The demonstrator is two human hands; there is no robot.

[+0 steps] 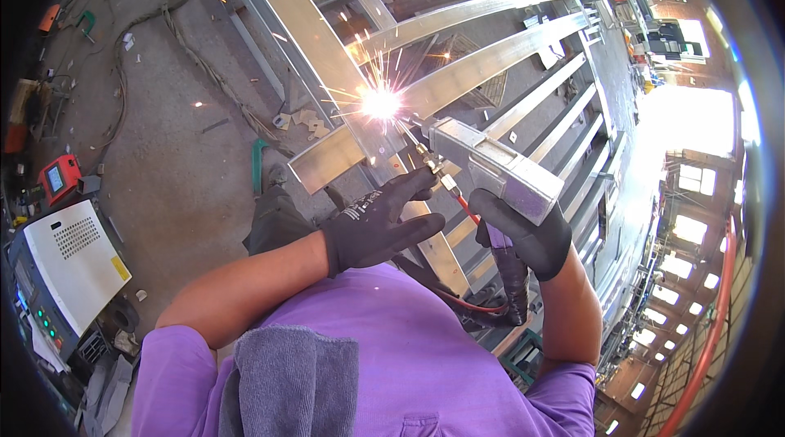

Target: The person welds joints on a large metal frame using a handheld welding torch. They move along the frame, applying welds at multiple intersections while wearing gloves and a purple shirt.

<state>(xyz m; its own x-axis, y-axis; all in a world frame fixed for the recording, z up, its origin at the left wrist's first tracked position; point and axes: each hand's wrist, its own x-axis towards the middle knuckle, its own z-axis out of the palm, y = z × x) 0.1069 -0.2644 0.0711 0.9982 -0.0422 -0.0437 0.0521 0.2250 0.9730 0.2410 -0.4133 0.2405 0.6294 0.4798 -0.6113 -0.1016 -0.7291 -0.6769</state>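
Right hand point(536, 237), black glove: grip wrapped around the handle end of the torch point(495, 163), a gray boxy tool with its tip angled up and left. Left hand point(380, 220), also gloved: grip spread, thumb and index finger parted, beside the brass-colored feed tube point(438, 165); can't tell if the fingertips touch it. Red hose point(468, 208) runs from the tube, between the two hands.

Torch sits over the metal frame point(309, 38), tip at a bright spark burst point(381, 103) on a joint near a short beam end point(327, 161). Glare hides the exact contact. Sparks spray mostly upward and left. Frame: wide long beam at left, several crossbars extending right, above the floor point(184, 175).

Purple shirt point(409, 331), gray towel point(290, 380) hanging on its front. Left side: long cable point(196, 58) on floor, white machine point(78, 253), red box point(59, 178) with screen just behind it. Bright windows point(691, 122) far right.
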